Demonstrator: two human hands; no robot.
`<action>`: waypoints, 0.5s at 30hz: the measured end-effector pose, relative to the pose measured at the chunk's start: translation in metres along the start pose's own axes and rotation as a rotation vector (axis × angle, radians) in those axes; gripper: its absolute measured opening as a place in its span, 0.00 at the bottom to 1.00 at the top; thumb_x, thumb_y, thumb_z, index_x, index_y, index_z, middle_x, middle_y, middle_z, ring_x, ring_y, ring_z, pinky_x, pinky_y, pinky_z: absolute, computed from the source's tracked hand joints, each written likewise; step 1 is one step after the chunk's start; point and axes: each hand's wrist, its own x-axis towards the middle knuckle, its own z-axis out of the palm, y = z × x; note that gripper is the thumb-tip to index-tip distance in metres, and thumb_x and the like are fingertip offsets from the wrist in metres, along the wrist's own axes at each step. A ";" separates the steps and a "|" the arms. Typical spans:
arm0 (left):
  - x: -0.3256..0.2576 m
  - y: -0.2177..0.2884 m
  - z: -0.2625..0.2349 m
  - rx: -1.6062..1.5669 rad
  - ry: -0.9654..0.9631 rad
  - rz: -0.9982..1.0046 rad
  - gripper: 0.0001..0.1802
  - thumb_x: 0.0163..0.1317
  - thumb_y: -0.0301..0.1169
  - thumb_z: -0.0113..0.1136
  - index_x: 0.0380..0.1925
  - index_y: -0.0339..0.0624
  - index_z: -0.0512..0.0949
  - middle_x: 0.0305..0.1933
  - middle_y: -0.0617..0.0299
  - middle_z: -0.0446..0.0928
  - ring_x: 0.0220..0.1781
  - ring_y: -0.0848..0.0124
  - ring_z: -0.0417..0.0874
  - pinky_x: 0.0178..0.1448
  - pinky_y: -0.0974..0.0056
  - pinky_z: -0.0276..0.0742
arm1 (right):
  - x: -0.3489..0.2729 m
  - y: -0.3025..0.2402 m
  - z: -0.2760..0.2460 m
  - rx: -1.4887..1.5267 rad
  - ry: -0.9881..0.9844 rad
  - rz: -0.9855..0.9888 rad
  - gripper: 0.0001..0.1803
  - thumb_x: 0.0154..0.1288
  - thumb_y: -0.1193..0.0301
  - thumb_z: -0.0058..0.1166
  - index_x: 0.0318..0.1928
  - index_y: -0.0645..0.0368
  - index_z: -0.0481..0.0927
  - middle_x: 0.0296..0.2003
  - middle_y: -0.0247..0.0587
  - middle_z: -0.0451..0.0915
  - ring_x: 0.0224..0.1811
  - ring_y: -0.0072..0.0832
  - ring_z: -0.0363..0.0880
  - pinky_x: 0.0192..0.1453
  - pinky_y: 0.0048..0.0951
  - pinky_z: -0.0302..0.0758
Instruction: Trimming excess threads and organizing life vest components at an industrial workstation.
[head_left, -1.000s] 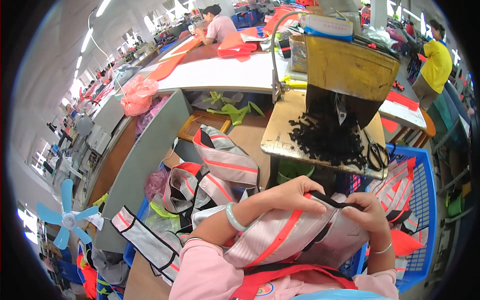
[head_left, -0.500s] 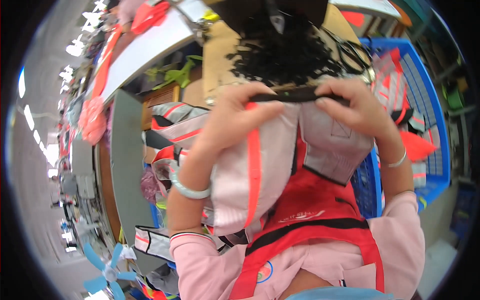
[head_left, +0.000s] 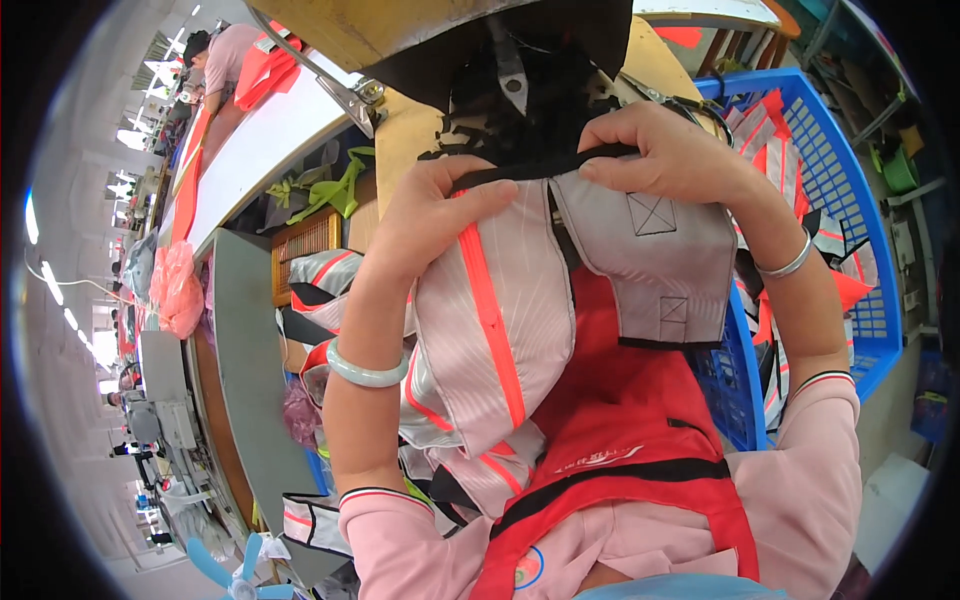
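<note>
Both my hands pinch the black bound edge [head_left: 545,170] of a grey fabric piece [head_left: 545,300], which hangs down in front of my red apron [head_left: 640,410]. My left hand [head_left: 425,215] grips it above a panel with a neon orange stripe. My right hand [head_left: 665,155] holds it above a plainer panel with stitched crossed boxes. Thumbs lie on the near side; the other fingertips are hidden behind the edge. Just beyond the edge, a pointed metal part [head_left: 513,85] hangs from a machine [head_left: 420,40] over black scraps [head_left: 475,125].
A blue plastic basket [head_left: 735,390] with striped grey pieces stands at the right. Black-handled scissors [head_left: 712,112] lie at the table's right side. More striped pieces [head_left: 325,270] are piled at left beside a grey panel [head_left: 250,350]. A co-worker [head_left: 225,60] leans over a white table [head_left: 265,125].
The fabric and both hands have shifted a little left and away from me. The right panel hangs flatter, showing both stitched boxes. My view has tilted, showing more of the machine.
</note>
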 end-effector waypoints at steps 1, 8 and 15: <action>0.005 -0.002 -0.001 -0.012 0.012 -0.026 0.16 0.56 0.33 0.66 0.38 0.31 0.81 0.31 0.64 0.79 0.32 0.79 0.77 0.37 0.73 0.73 | 0.003 0.003 0.000 -0.005 -0.010 0.012 0.15 0.60 0.64 0.57 0.39 0.65 0.78 0.25 0.32 0.73 0.29 0.17 0.67 0.35 0.23 0.68; 0.031 -0.007 -0.009 -0.170 -0.014 -0.033 0.17 0.56 0.33 0.67 0.39 0.31 0.80 0.32 0.63 0.80 0.30 0.78 0.79 0.37 0.73 0.75 | 0.025 0.023 -0.001 0.124 0.012 0.041 0.16 0.63 0.63 0.57 0.40 0.66 0.78 0.28 0.31 0.76 0.32 0.16 0.70 0.38 0.22 0.70; 0.038 -0.007 -0.013 -0.241 0.006 -0.088 0.17 0.56 0.33 0.67 0.40 0.31 0.81 0.33 0.62 0.81 0.32 0.77 0.80 0.39 0.73 0.76 | 0.037 0.030 -0.003 0.048 0.013 0.068 0.19 0.63 0.60 0.57 0.44 0.65 0.79 0.31 0.34 0.79 0.34 0.17 0.74 0.42 0.22 0.72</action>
